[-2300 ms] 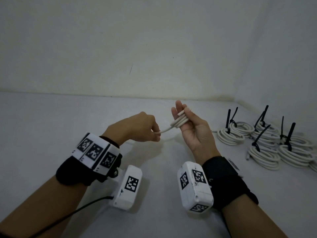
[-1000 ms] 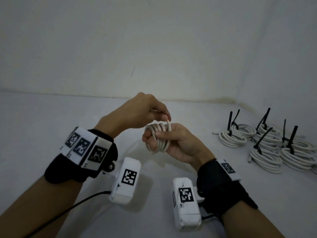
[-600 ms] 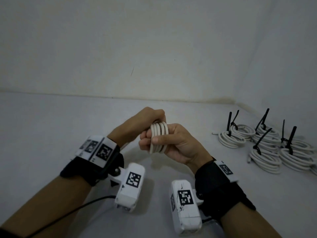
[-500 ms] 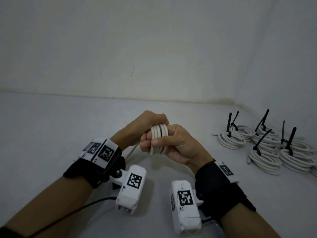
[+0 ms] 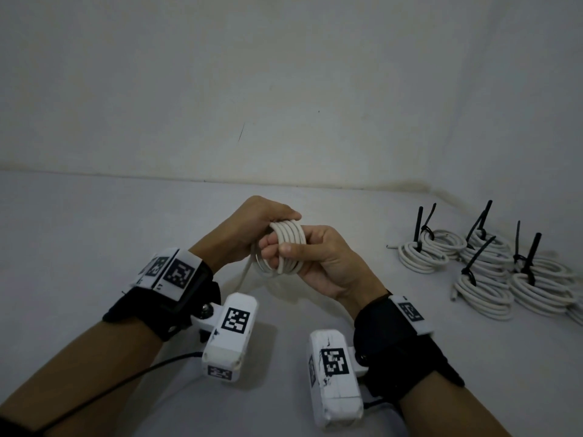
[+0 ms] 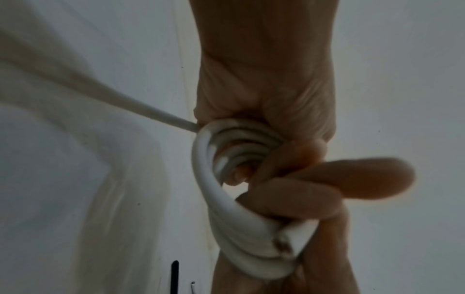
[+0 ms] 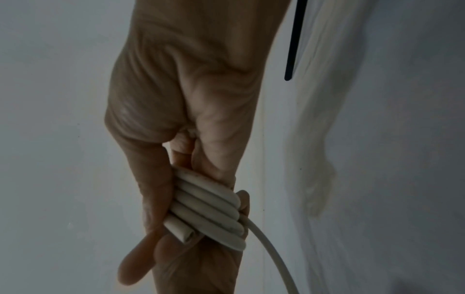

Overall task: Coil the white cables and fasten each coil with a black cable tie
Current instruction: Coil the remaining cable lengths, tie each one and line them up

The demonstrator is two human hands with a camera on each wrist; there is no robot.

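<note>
The fingers (image 5: 275,250) of the right hand (image 5: 318,263) are curled through the middle of a white cable coil (image 5: 288,247), with the thumb laid across the outside of the turns, so the coil is clamped upright between thumb and fingers. In the right wrist view the cut end of the cable (image 7: 177,231) lies against the thumb beside five neat turns. The left hand (image 5: 249,234) closes over the far, upper side of the same coil, its fingers wrapped on the strands; the left wrist view shows them curled round the loops (image 6: 226,199). A loose tail of cable (image 5: 244,272) drops from the coil's left side towards the worktop (image 5: 79,247). Both hands are held above the worktop, between the two wrist cameras, the left (image 5: 228,335) and the right (image 5: 334,386).

Well to the right, near the corner of the wall, lie the finished coils (image 5: 485,272), a cluster touching one another, each bound with a black cable tie (image 5: 476,257) whose free end sticks up. A thin black lead (image 5: 110,392) trails from the left wrist camera.
</note>
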